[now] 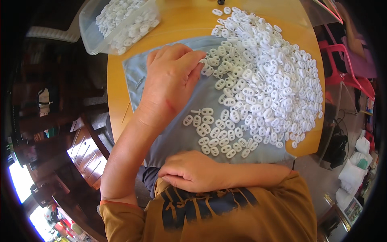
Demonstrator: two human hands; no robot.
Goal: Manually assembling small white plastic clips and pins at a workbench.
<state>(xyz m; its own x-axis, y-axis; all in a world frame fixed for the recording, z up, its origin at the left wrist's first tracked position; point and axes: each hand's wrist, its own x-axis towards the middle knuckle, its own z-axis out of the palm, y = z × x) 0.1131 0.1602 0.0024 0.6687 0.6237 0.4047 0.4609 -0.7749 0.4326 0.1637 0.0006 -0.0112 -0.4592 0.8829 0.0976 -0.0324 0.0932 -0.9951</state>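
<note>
My left hand reaches over the grey cloth to the left edge of a large heap of white two-hole plastic pieces. Its thumb and forefinger are pinched together, with a white two-hole plastic piece at their tips, partly covered. Close to my body, my right hand rests at the cloth's near edge with its fingers curled under. Whatever may be inside those fingers is hidden. Just beyond it, a looser group of the same oval pieces lies on the cloth.
A clear plastic tub with many white pieces stands at the far left of the yellow wooden table. A small black object sits at the far edge. A red chair is to the right, where another person's arm partly shows.
</note>
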